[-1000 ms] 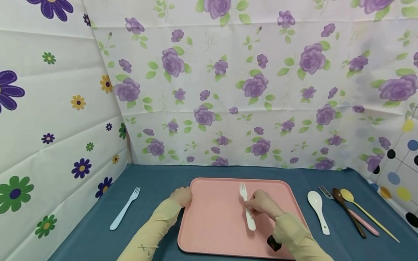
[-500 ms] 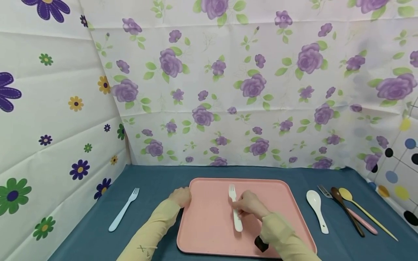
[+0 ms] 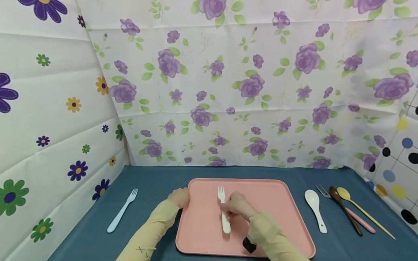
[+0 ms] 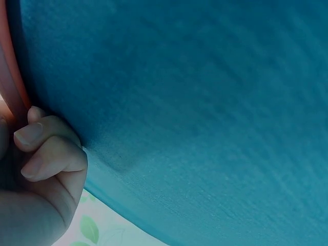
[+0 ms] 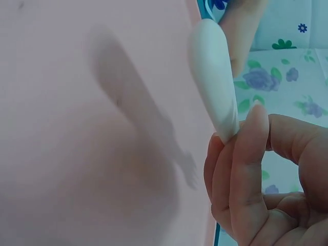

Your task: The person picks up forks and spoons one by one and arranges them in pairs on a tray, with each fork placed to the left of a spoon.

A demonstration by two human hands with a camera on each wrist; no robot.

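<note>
My right hand [image 3: 239, 205] pinches a white fork [image 3: 226, 222] by its handle over the pink tray [image 3: 271, 203], tines toward the back. In the right wrist view the white handle [image 5: 212, 77] stands off the tray and casts a shadow on it. Curled fingers of my left hand [image 3: 179, 198] hold the tray's left rim near its back corner. The left wrist view has that hand [image 4: 51, 159] at the pink rim [image 4: 11, 66], its thumb mostly out of sight. A pale blue fork [image 3: 122, 211] lies left of the tray on the blue cloth.
Right of the tray lie a white spoon [image 3: 315, 210], a dark brown spoon [image 3: 346, 211], a yellow spoon [image 3: 365, 213] and a pink-handled fork [image 3: 364, 222], the last partly under the brown spoon. A flowered curtain [image 3: 209, 90] closes off the back.
My right hand has moved left across the tray with the white fork in its grip. The left hand keeps its place on the rim. The view has shifted slightly.
</note>
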